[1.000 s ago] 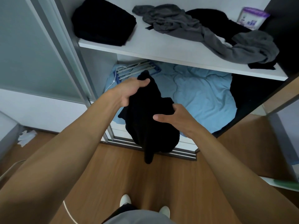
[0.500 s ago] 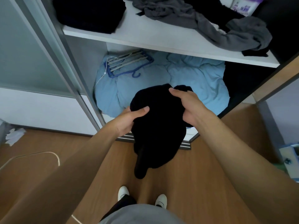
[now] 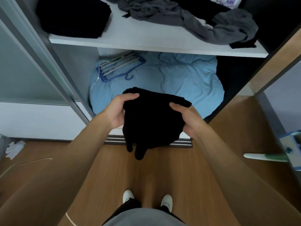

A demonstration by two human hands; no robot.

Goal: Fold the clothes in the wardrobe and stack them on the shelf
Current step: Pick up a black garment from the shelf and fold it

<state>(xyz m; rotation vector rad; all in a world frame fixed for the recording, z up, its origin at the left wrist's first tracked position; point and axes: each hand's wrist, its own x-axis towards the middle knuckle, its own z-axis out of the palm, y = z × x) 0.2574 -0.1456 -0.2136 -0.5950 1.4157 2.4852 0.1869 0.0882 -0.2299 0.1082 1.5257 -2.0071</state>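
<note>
- Black garment point(image 3: 151, 121): a second ago it hung long and loose. Now it is gathered into a squarish, doubled-over pad, held in the air before the lower compartment, below the shelf point(image 3: 146, 41).
- Two limp ends dangle from its lower edge, so I'd say the fold isn't finished.
- Left hand point(image 3: 119, 110) has dropped from the top corner to the left edge, fingers curled over the cloth.
- Right hand point(image 3: 187, 119) has shifted to the right edge and clamps it, thumb on top.
- The fabric looks soft, matte and thick, too dark to show any seams.
- Up on the smooth white shelf, a neat black stack point(image 3: 73, 15) sits at the left, the likely landing spot.
- To its right, grey clothes point(image 3: 203, 23) lie crumpled, still to be folded.
- Behind the garment are a puffy blue duvet point(image 3: 179, 79) and a hanger point(image 3: 120, 67).
</note>
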